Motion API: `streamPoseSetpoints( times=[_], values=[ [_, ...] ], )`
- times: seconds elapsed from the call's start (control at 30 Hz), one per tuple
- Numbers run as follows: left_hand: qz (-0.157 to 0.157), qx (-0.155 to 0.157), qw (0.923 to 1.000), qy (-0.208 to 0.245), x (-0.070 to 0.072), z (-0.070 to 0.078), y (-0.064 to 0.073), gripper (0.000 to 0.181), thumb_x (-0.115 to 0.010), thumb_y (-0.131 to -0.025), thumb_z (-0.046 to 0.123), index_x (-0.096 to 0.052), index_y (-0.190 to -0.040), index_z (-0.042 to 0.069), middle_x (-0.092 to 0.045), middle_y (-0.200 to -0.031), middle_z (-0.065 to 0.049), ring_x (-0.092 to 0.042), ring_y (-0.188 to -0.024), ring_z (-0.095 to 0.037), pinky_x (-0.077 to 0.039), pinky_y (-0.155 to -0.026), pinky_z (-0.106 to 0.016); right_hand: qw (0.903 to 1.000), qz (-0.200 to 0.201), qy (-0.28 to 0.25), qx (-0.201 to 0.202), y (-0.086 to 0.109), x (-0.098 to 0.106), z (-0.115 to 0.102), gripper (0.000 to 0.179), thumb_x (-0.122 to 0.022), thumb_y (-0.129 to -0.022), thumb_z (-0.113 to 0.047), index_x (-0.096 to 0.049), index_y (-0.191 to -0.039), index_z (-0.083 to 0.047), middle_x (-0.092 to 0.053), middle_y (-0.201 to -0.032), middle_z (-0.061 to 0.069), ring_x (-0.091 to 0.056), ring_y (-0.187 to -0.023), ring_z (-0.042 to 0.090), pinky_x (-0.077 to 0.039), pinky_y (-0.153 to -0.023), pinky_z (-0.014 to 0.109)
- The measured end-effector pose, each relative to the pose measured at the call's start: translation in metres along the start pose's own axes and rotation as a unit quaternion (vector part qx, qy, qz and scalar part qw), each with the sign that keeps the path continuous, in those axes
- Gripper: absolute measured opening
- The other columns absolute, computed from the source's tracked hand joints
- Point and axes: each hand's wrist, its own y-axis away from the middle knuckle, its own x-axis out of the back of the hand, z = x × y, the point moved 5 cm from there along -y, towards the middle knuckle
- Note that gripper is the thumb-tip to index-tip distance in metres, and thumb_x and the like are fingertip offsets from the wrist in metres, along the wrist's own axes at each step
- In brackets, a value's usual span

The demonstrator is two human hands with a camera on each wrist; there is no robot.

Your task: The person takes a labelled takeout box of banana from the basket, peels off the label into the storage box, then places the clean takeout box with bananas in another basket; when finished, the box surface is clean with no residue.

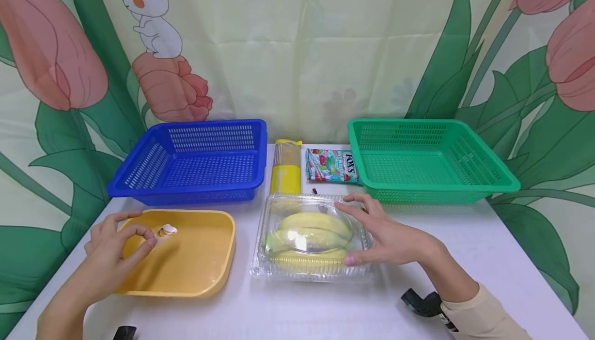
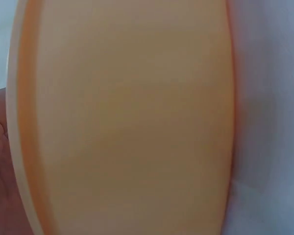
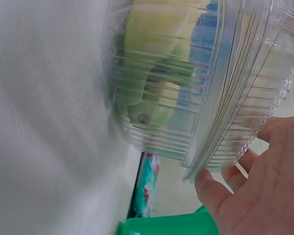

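Note:
A clear plastic clamshell box (image 1: pixel 316 273) holds bananas (image 1: pixel 316 231). My right hand (image 1: pixel 376 231) spreads over the box's right side, thumb toward the near edge and index finger toward the far edge. In the right wrist view, the thumb (image 3: pixel 210 188) lies at the box's seam, other fingers beside the lid. On the left, my left hand (image 1: pixel 111 247) is over the yellow tub (image 1: pixel 195 273), its index finger and thumb tips close together. A small white and brown item (image 1: pixel 168 230) appears just beyond those tips; whether they pinch it is unclear. The left wrist view shows mostly the tub's side (image 2: pixel 137 122).
At the back left stands a blue basket (image 1: pixel 190 192), and at the back right a green basket (image 1: pixel 437 192). Between them lie a yellow pasta pack (image 1: pixel 285 174) and a FOX'S candy bag (image 1: pixel 330 165). A tiny dark object (image 1: pixel 314 191) sits behind the box.

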Motion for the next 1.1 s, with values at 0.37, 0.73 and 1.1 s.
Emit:
streamPoseSetpoints(
  times=[0.37, 0.73, 1.1],
  values=[
    [-0.002, -0.003, 1.0, 0.001, -0.006, -0.005, -0.001, 0.01, -0.07, -0.099, 0.019, -0.066, -0.091, 0.014, -0.035, -0.144, -0.032, -0.022, -0.122, -0.059, -0.019, -0.086, -0.073, 1.0, -0.001, 0.003, -0.005, 0.0, 0.0, 0.0, 0.101, -0.08, -0.084, -0.056, -0.027, -0.164, -0.024, -0.014, -0.164, 0.006, -0.016, -0.147, 0.035, -0.043, -0.104, 0.062],
    [0.005, -0.013, 0.9997, -0.022, -0.013, -0.012, -0.002, 0.01, -0.072, -0.097, 0.019, -0.068, -0.088, 0.015, -0.04, -0.141, -0.032, -0.027, -0.118, -0.059, -0.022, -0.083, -0.069, 1.0, 0.0, 0.003, -0.004, 0.001, 0.0, 0.0, 0.101, -0.081, -0.084, -0.055, -0.026, -0.164, -0.026, -0.014, -0.163, 0.005, -0.017, -0.146, 0.034, -0.042, -0.104, 0.062],
    [0.006, -0.029, 0.9994, -0.018, -0.021, -0.01, -0.006, 0.01, -0.077, -0.092, 0.015, -0.069, -0.087, 0.016, -0.04, -0.139, -0.032, -0.029, -0.119, -0.058, -0.024, -0.083, -0.067, 1.0, 0.002, 0.005, -0.006, 0.0, 0.001, -0.001, 0.101, -0.081, -0.083, -0.056, -0.029, -0.163, -0.024, -0.015, -0.163, 0.006, -0.017, -0.146, 0.034, -0.042, -0.104, 0.063]
  ],
)
